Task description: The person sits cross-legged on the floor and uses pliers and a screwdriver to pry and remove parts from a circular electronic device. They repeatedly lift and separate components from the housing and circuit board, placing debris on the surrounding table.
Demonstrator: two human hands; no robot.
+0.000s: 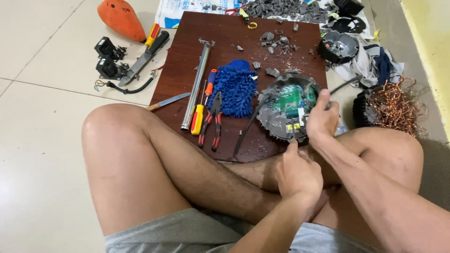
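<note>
Head view: a person sits cross-legged on a tiled floor with a brown board (234,136) in front of the knees. At centre right of the frame one round grey casing (288,108) lies on the board's right edge, its top broken open on a green circuit board (294,96). The right hand (322,118) is closed around the casing's right rim. Just below it, the left hand (296,172) is clenched on a thin tool (293,136) whose tip touches the casing's lower edge; what kind of tool it is cannot be told.

Left of the casing lie one blue mitt (236,89), one pair of pliers (213,122) with red and black grips, two screwdrivers (201,110) side by side, one metal tube (196,86) and one knife (166,101) hanging off the board's left edge. Grey shards (274,44) are scattered over the upper part of the board.

In the upper left of the frame sit one orange shell (121,18), two black blocks (108,58) and one cleaver (143,58). At upper right is a second round casing (338,47), and at right a tangle of copper wire (396,105).
</note>
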